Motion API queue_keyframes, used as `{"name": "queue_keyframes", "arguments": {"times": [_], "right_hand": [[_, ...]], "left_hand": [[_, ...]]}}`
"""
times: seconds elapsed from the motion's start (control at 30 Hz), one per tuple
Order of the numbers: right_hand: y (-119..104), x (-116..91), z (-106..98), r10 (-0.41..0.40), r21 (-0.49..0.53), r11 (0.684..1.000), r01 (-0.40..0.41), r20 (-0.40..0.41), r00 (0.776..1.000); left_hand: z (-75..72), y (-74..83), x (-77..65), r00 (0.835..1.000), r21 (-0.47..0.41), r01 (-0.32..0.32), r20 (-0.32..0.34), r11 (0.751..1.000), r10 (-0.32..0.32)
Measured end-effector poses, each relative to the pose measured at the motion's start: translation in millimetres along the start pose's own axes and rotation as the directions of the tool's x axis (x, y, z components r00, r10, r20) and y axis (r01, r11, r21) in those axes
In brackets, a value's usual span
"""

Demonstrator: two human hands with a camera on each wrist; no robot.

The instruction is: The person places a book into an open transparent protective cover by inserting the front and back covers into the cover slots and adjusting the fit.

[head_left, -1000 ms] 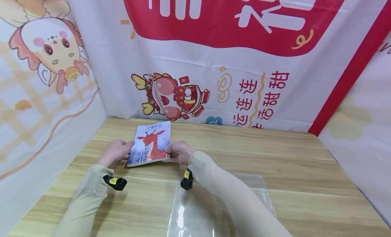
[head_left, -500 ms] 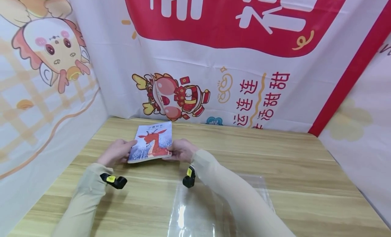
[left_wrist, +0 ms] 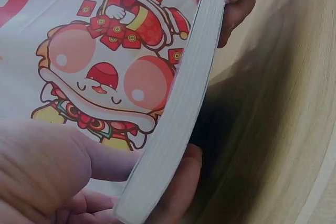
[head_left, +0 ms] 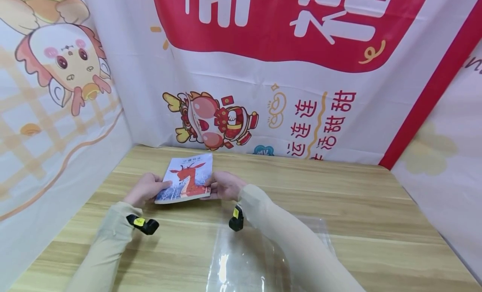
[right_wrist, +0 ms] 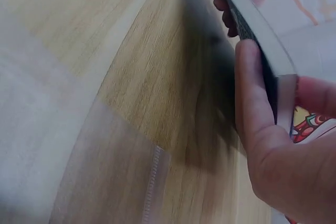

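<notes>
A paperback book (head_left: 188, 177) with a red deer on its pale blue cover is held between both hands above the far left of the table. My left hand (head_left: 147, 188) pinches its left side, thumb on the cover and fingers underneath. At the right side, my right hand (head_left: 224, 185) grips it the same way. In the left wrist view the book's page edge (left_wrist: 176, 114) runs between thumb and fingers. The right wrist view shows the book's corner (right_wrist: 283, 82) in the right hand, with a gap and a shadow between book and table.
A clear plastic sleeve (head_left: 244, 258) lies on the wooden table (head_left: 376, 216) near the front, partly under the right forearm. Printed cloth (head_left: 233, 66) hangs behind the table and along its sides. A small black wrist camera (head_left: 143, 224) sits on the left sleeve.
The book rose slightly at first, then tipped and came down a little towards me. Both hands stay on it, and the left thumb now reaches further over the cover.
</notes>
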State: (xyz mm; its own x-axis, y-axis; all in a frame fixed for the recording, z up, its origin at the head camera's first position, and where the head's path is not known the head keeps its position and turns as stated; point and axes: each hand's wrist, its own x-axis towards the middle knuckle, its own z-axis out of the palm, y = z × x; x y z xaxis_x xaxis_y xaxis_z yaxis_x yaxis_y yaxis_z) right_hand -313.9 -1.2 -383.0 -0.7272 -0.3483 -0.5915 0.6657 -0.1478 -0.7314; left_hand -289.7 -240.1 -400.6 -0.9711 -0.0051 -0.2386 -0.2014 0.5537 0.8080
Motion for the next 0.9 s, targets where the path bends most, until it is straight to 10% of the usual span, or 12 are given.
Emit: {"name": "queue_keyframes", "arguments": {"times": [0.4,0.9], "right_hand": [[1,0,-19,-0.111,-0.19,0.977,0.094,-0.078,0.991],[-6,-15,-42,-0.093,-0.163,0.983,0.08,-0.078,0.993]], "left_hand": [[9.4,15.3,-4.1,0.999,-0.022,-0.028,0.045,0.999,0.029],[20.3,34.6,-13.3,0.99,-0.103,-0.081,0.107,0.991,0.093]]}}
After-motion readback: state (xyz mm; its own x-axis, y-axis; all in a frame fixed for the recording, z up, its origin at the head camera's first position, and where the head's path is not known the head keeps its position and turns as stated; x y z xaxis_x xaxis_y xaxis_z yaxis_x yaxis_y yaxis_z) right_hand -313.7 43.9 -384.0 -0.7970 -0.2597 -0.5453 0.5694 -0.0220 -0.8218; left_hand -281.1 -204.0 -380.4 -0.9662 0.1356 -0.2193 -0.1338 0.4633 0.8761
